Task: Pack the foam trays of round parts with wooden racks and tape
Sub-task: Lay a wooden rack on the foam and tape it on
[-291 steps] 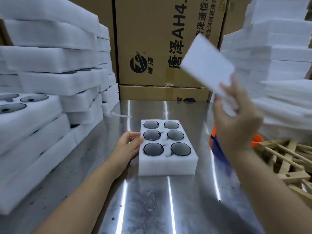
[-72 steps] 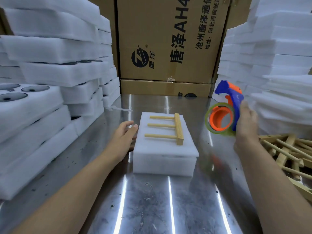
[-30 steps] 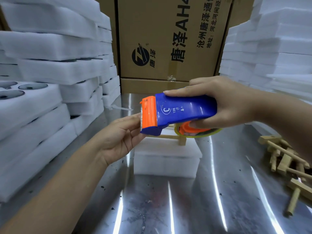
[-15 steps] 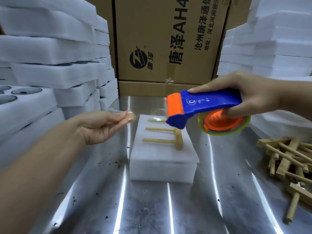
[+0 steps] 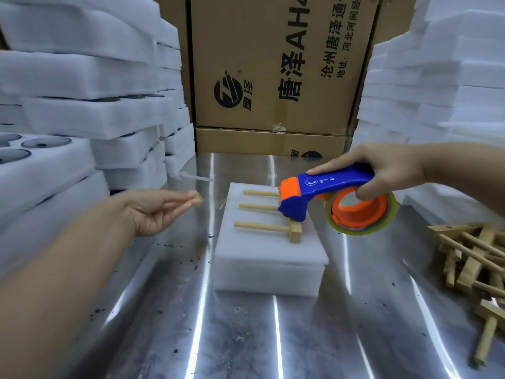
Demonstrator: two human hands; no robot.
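Steel bench [image 5: 246, 340] is carrying a closed white foam tray [image 5: 267, 263] at centre. A three-peg wooden rack [image 5: 262, 227] is lying flat on its lid. Loose racks [image 5: 470, 258] are lying piled at right. Left hand [image 5: 153, 212] is hovering left of the tray, thumb and fingers [image 5: 191, 200] pinched together; tape between them cannot be made out. Right hand [image 5: 388, 170] is gripping a blue-orange tape dispenser [image 5: 328, 187], fingers curled round its handle, its head over the rack's crossbar. Foam stacks [image 5: 82, 119] are flanking a printed carton [image 5: 273, 64] behind.
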